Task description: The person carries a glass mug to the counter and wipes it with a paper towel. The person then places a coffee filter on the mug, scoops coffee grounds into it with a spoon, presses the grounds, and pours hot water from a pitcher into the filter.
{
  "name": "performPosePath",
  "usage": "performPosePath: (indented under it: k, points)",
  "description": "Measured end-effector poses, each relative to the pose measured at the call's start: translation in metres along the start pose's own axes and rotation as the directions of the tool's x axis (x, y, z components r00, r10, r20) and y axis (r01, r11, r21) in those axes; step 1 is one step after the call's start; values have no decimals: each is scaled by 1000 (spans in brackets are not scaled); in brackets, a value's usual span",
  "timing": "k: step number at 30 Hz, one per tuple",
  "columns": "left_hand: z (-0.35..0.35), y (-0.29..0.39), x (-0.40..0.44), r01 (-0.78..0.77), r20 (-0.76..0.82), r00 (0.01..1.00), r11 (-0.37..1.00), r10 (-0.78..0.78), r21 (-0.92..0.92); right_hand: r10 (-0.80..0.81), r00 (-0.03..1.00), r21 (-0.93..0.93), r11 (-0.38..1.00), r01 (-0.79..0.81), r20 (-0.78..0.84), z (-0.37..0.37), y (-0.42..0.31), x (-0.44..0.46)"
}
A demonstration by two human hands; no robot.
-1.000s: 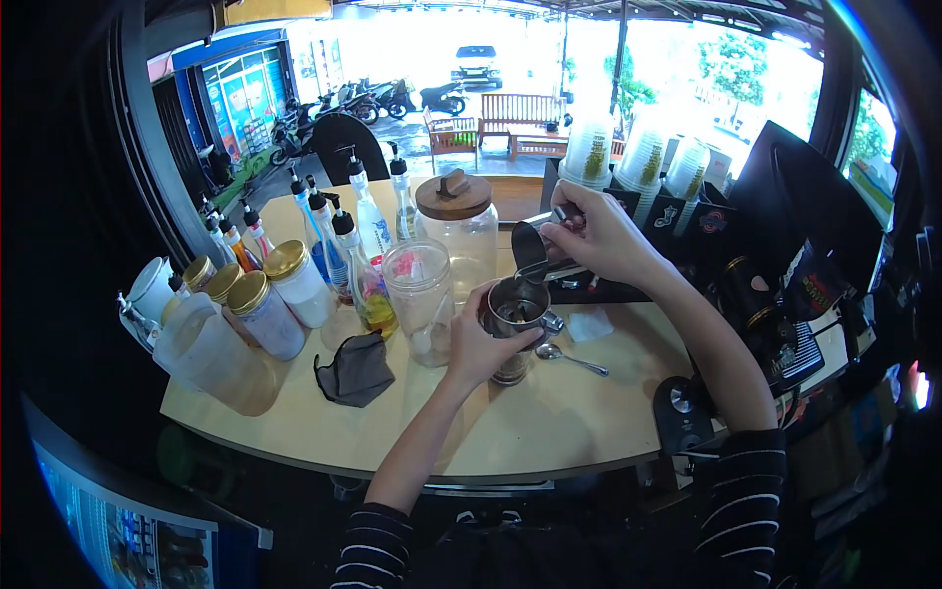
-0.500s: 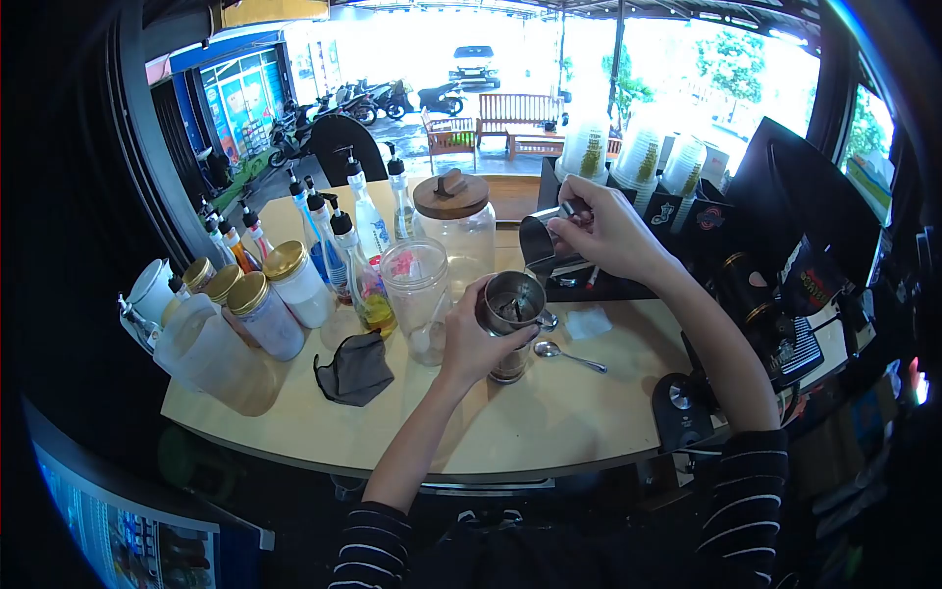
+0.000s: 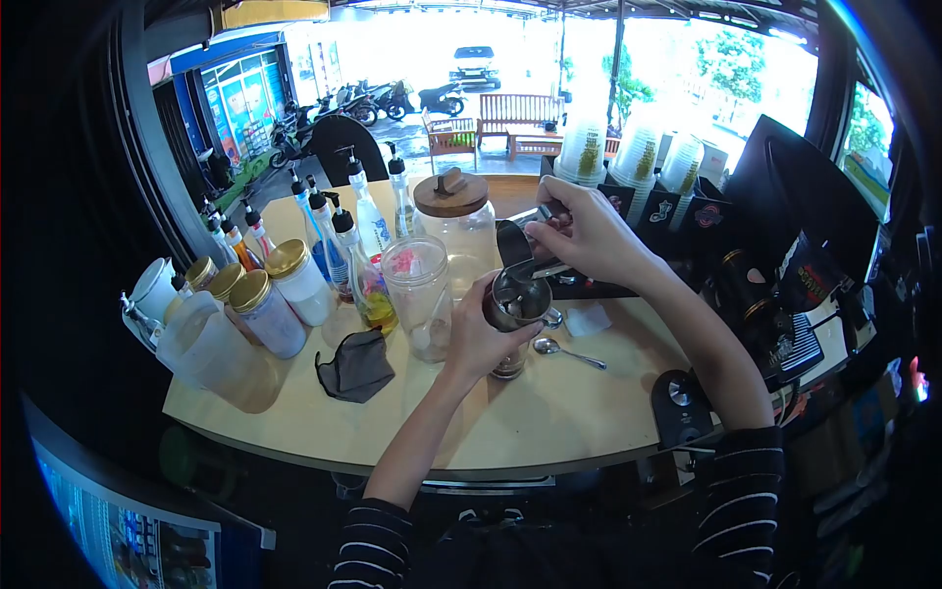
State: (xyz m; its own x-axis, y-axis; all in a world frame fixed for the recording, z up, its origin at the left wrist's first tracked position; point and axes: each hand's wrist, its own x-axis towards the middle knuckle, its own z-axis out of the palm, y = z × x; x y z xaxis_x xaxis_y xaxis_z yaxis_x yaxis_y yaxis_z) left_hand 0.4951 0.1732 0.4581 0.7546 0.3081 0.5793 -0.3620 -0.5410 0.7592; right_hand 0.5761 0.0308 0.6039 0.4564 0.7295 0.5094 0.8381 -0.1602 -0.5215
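Note:
My left hand (image 3: 479,334) is wrapped round a metal cup (image 3: 522,306), which rests on top of a glass (image 3: 510,366) on the table. Above it, my right hand (image 3: 586,232) grips the handle of a small metal pitcher (image 3: 513,245). The pitcher is tilted, its lip close over the cup's opening. Dark contents show inside the cup, too small to make out. A metal spoon (image 3: 569,353) lies to the right of the glass, near a white tissue (image 3: 588,320). A clear jar (image 3: 416,294) stands just left of my left hand.
A wooden-lidded jar (image 3: 456,240) stands behind the hands. On the left are pump bottles (image 3: 368,211), gold-lidded jars (image 3: 267,314), a plastic pitcher (image 3: 211,348) and a dark face mask (image 3: 356,367). Stacked cups (image 3: 584,152) and a black scale-like device (image 3: 680,407) are at right.
The pitcher in my right hand rose and moved right off the cup, then came back left and down over its opening. My left hand has stayed round the cup.

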Motion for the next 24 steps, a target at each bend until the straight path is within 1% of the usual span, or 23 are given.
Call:
performPosePath:
  k: [5, 8, 11, 13, 17, 19, 24]
  points:
    - [-3, 4, -2, 7, 16, 1000, 1000, -7, 11, -16, 1000, 1, 1000, 16, -21, 1, 6, -1]
    - [-4, 4, -2, -5, 5, 1000, 999, 5, 33, -5, 1000, -36, 999, 4, -29, -2, 4, -2]
    - [-6, 3, -2, 20, 20, 1000, 1000, -19, -13, 19, 999, -80, 997, -21, -37, -6, 0, -5]
    - [-5, -2, -3, -18, 0, 1000, 1000, 18, -17, 25, 999, -84, 996, -29, -39, -8, 1, -6]
    - [-4, -8, -3, -41, -18, 999, 999, 42, 11, 18, 999, -91, 996, -22, -45, -9, 0, -9]
    - [-2, -8, -3, -105, -48, 993, 994, 106, 21, 7, 999, -71, 997, -10, -42, -7, -1, -9]
    - [0, 0, -5, -114, -55, 992, 992, 118, 60, -11, 999, -35, 999, 10, -30, 0, -2, -8]
